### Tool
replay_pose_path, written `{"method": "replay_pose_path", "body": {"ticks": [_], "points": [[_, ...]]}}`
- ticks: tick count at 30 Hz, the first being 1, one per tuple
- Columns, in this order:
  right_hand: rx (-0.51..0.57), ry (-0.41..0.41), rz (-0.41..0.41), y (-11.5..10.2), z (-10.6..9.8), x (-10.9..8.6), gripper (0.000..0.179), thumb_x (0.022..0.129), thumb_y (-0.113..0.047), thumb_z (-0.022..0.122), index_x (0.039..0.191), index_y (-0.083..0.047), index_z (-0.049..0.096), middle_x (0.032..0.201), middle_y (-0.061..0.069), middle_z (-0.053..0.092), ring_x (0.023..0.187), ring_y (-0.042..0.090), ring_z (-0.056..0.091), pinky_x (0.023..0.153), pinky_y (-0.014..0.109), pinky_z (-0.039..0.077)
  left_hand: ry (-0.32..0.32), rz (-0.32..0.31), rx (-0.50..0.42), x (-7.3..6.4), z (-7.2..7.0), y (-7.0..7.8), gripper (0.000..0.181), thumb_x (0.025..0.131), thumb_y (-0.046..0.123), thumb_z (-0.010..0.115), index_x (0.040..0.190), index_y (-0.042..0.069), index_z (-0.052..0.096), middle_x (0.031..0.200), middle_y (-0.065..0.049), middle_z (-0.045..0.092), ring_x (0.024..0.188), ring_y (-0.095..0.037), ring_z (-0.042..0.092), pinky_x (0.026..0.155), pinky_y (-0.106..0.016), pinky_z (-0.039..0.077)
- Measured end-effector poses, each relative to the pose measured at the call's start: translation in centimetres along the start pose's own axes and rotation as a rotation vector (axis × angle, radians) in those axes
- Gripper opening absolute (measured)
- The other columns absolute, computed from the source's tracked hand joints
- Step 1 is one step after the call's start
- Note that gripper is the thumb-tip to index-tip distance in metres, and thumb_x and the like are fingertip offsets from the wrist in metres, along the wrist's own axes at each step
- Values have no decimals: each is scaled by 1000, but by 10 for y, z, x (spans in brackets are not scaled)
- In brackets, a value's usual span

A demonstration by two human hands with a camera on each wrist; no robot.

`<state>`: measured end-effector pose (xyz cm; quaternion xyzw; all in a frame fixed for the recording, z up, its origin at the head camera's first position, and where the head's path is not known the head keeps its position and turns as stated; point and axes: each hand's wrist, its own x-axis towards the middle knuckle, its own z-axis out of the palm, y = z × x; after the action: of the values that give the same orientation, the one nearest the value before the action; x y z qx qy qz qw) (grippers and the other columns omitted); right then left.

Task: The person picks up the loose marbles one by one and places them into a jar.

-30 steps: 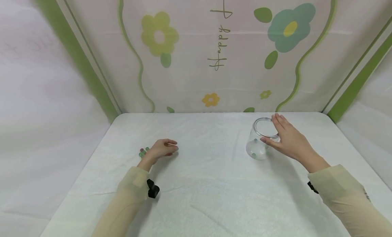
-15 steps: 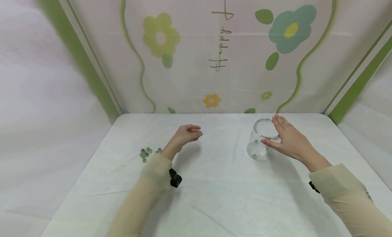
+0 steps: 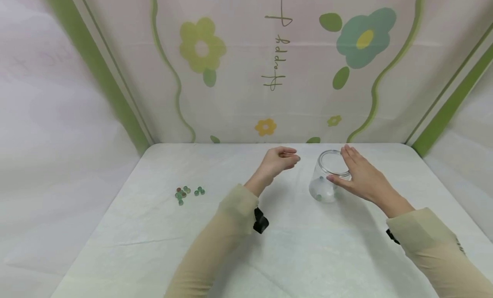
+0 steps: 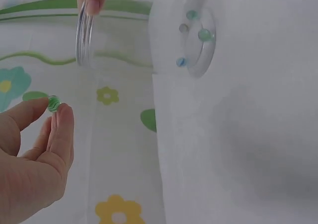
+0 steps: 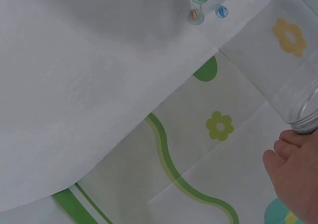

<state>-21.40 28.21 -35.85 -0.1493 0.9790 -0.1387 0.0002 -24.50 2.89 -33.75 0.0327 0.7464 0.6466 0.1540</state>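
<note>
Between the thumb and fingertips of my left hand (image 3: 276,162) a green swirled marble (image 4: 54,104) is pinched. This hand is raised over the table, a short way left of a clear glass jar (image 3: 325,187). The jar stands upright with its mouth uncovered, and several marbles (image 4: 204,35) lie at its bottom. Against the right side of the jar's rim rests my right hand (image 3: 363,178), its fingers straight and its thumb on the near side. In the right wrist view, the fingers (image 5: 286,147) touch the jar by the rim.
Several loose marbles (image 3: 179,195), mostly green with a few reddish, lie on the left of the white-covered table (image 3: 135,263). A smaller cluster of marbles (image 3: 199,191) is just right of them. A flower-printed curtain (image 3: 231,96) hangs behind the table's back edge.
My left hand has moved right and away from the loose marbles towards the jar, uncovering the small cluster. My right hand and the jar have stayed in place.
</note>
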Motion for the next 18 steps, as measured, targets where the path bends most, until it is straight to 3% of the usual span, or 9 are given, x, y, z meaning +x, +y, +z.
{"method": "replay_pose_path", "body": {"ticks": [9,18], "points": [[9,8,6,2,2,1,103,89,-63,52,149,8,10,158,27,8,145,45,10,112,66,21,-15,13,-96,7,39,8,30,90,12,66,119,2,63,111,-14,68,108,-29,66,93,-33,57],[30,-21,21,2,3,0,104,89,-64,51,150,7,6,159,25,3,147,43,7,112,67,20,-9,1,-145,13,55,10,30,89,9,67,117,-1,63,106,-14,71,90,-23,70,81,-26,60]]}}
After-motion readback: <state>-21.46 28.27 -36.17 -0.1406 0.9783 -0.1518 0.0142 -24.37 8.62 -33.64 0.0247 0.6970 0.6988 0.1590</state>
